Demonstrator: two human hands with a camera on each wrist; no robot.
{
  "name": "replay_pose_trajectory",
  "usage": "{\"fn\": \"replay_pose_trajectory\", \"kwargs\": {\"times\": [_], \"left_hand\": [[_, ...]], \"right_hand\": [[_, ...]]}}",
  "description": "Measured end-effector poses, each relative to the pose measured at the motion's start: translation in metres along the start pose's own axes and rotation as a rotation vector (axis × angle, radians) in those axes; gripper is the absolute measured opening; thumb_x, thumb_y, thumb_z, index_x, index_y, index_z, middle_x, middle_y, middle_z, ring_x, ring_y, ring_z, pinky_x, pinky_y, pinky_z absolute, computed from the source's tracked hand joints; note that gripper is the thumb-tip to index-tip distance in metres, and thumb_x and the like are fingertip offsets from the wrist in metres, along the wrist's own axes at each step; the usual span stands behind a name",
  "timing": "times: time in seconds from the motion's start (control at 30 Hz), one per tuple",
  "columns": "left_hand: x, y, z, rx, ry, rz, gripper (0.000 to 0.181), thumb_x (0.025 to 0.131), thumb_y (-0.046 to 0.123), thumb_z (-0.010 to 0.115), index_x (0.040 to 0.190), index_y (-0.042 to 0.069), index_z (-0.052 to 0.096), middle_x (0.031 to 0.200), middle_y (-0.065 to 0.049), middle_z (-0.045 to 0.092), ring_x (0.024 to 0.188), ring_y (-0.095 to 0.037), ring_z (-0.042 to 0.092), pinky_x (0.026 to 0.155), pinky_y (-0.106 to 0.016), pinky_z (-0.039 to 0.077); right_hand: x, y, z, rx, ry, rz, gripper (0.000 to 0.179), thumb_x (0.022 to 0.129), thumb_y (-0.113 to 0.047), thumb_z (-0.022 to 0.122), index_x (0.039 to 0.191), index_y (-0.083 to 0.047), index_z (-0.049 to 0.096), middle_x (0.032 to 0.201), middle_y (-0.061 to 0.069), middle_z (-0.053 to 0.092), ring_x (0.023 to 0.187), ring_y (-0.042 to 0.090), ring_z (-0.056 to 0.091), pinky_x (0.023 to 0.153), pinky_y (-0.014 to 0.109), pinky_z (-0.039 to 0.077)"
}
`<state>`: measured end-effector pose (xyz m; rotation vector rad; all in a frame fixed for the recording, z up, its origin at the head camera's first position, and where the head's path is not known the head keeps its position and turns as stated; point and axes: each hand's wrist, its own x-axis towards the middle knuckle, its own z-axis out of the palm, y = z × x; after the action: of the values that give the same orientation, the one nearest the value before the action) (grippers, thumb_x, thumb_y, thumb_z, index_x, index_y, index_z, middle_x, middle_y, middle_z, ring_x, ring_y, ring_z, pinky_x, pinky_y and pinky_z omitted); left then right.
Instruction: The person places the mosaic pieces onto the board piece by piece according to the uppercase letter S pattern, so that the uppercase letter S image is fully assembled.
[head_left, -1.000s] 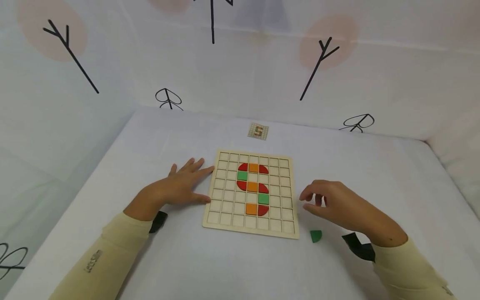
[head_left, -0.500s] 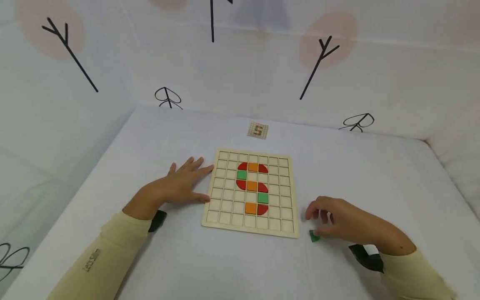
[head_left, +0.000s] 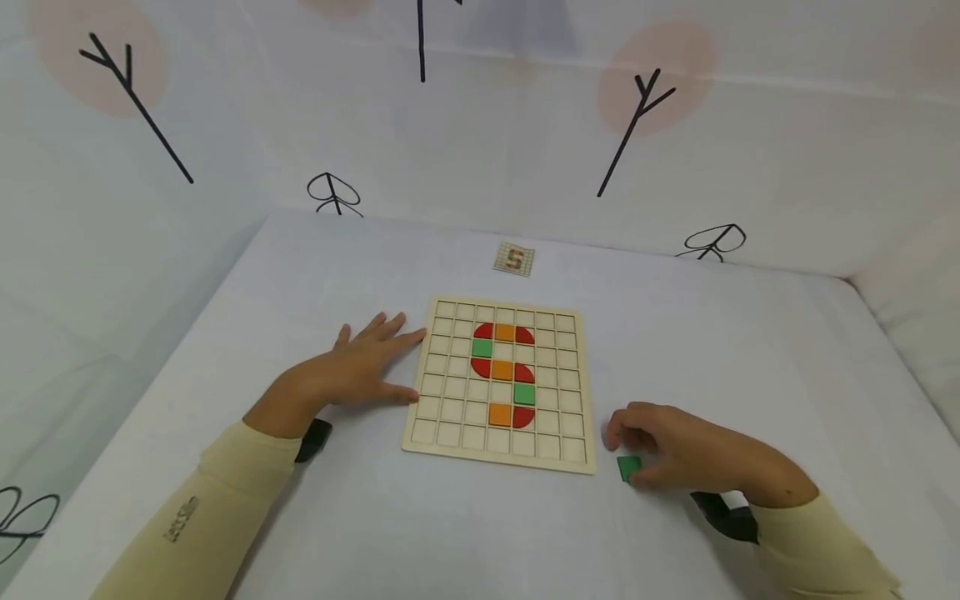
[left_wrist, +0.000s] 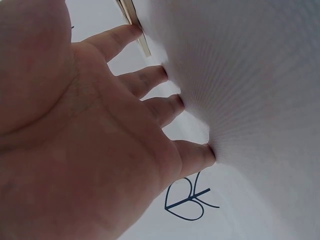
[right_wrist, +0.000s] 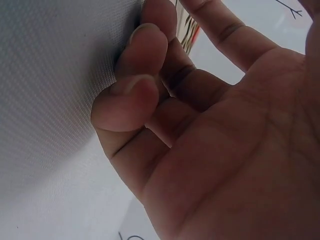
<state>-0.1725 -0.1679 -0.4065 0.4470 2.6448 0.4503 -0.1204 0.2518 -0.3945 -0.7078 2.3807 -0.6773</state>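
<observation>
In the head view, a light wooden grid board [head_left: 566, 460] holds red quarter-round tiles [head_left: 524, 416], orange square tiles [head_left: 500, 414] and green square tiles [head_left: 524, 394] in an S shape. My left hand [head_left: 352, 371] rests spread at the board's left edge. The left wrist view shows its fingertips [left_wrist: 175, 102] on the white cloth and one finger against the board. Right of the board lies a loose green tile [head_left: 628, 468]. My right hand [head_left: 686, 450] is around it with bent fingers. Its thumb touches the tile's right side, while the index fingertip appears apart from it.
A small card [head_left: 514, 259] with a printed S pattern lies behind the board. White cloth [head_left: 480, 533] covers the table, and drawn-on fabric walls [head_left: 517, 142] stand at the back and sides.
My right hand has come down from beside the board to the loose green tile, and its index finger has moved left of it. The left hand stays in place.
</observation>
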Motion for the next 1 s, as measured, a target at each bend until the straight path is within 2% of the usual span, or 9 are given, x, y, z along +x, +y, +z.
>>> {"fn": "replay_pose_trajectory", "kwargs": {"times": [0.37,0.6,0.8,1.0], "left_hand": [[0.0019,-0.0018,0.0026,0.001,0.006,-0.002,0.096,0.084,0.054,0.075,0.160,0.031,0.023,0.170,-0.009,0.006,0.157,-0.035,-0.003,0.119,-0.070,-0.004],[0.0015,-0.0015,0.0020,0.004,0.004,-0.002,0.096,0.084,0.053,0.075,0.160,0.030,0.022,0.170,-0.009,0.006,0.157,-0.036,-0.003,0.119,-0.070,-0.004],[0.0013,-0.0020,0.0023,0.008,0.004,0.007,0.096,0.084,0.054,0.075,0.160,0.030,0.022,0.170,-0.010,0.007,0.157,-0.037,-0.002,0.118,-0.071,-0.004],[0.0023,-0.0029,0.0029,0.004,0.003,0.003,0.097,0.084,0.054,0.075,0.161,0.031,0.021,0.170,-0.008,0.005,0.157,-0.036,-0.004,0.119,-0.070,-0.005]], "right_hand": [[0.0031,-0.0009,0.0001,-0.010,0.037,-0.022,0.021,0.084,-0.016,0.079,0.094,-0.022,0.062,0.082,-0.006,0.055,0.078,0.005,0.051,0.064,0.020,0.046],[0.0071,-0.0009,0.0018,-0.038,0.103,-0.020,0.021,0.083,-0.016,0.080,0.092,-0.020,0.061,0.076,-0.007,0.053,0.072,0.004,0.049,0.060,0.020,0.045],[0.0092,-0.0014,0.0040,-0.038,0.136,0.010,0.022,0.082,-0.018,0.082,0.092,-0.018,0.062,0.078,-0.007,0.054,0.074,0.005,0.050,0.061,0.020,0.046],[0.0105,-0.0029,0.0041,-0.071,0.165,-0.005,0.022,0.082,-0.017,0.082,0.092,-0.018,0.063,0.081,-0.008,0.056,0.075,0.005,0.051,0.064,0.019,0.048]]}}
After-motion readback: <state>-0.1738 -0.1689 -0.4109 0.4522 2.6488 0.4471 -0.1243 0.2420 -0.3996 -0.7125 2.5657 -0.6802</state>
